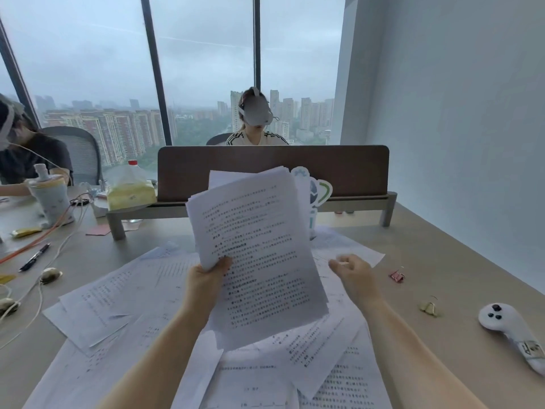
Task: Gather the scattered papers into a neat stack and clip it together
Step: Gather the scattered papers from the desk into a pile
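Ideally, while the left hand (pixel 206 278) pinches the raised sheaf (pixel 256 255) above the table (pixel 442 261), the empty, loosely open right hand (pixel 352 273) should square its edges before gathering more scattered papers (pixel 124 293).

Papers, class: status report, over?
Left hand grips lifted stack. Right hand free, hovering. Loose sheets still spread on desk; pink clip unused. Nothing blocking.

beige desk (pixel 427 249), scattered papers (pixel 118 293), binder clips (pixel 396 276)
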Action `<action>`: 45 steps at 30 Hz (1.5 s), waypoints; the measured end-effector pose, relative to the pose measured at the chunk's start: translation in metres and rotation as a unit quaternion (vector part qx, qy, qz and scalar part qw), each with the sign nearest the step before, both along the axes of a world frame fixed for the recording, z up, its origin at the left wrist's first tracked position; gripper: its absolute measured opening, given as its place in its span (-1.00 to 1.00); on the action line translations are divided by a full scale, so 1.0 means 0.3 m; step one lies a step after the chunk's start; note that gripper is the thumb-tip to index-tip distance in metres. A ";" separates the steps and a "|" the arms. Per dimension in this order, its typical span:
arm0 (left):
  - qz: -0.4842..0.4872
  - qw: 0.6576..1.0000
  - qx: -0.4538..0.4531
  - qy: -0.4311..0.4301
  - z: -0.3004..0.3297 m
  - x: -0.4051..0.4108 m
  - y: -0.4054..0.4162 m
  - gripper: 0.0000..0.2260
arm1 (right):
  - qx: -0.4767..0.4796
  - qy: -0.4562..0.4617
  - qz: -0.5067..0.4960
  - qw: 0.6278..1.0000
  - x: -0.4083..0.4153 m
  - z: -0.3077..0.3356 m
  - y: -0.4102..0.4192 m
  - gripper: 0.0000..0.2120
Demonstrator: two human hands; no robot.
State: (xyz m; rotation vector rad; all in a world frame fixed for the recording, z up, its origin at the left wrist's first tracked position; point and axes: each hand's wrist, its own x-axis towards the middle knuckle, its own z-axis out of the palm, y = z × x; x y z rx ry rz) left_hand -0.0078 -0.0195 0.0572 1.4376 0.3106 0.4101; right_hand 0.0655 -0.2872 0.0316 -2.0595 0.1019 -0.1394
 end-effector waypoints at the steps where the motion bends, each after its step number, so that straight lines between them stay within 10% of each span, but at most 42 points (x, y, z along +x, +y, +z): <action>1: 0.017 1.000 -0.003 0.003 -0.004 -0.011 0.020 -0.90 | -0.081 0.038 -0.002 0.996 0.003 -0.025 -0.016 -0.62; 9: 0.059 0.990 0.005 0.130 -0.141 -0.072 0.179 -0.85 | -0.323 0.207 0.080 0.920 -0.025 -0.126 0.008 0.01; 19: 0.068 0.971 0.063 0.220 -0.266 -0.103 0.223 -0.91 | -0.406 0.242 0.105 0.875 0.024 -0.110 0.047 0.00; 28: 0.073 0.970 0.043 0.230 -0.286 -0.101 0.238 -0.91 | -0.284 0.182 0.040 0.941 -0.001 -0.175 0.030 -0.91; 37: 0.069 0.970 0.030 0.230 -0.299 -0.102 0.209 -0.89 | -0.315 0.286 -0.055 0.903 -0.040 -0.181 0.028 0.11; 45: 0.056 0.972 0.010 0.226 -0.317 -0.098 0.217 -0.91 | -0.294 0.314 -0.095 0.898 -0.049 -0.157 0.046 0.04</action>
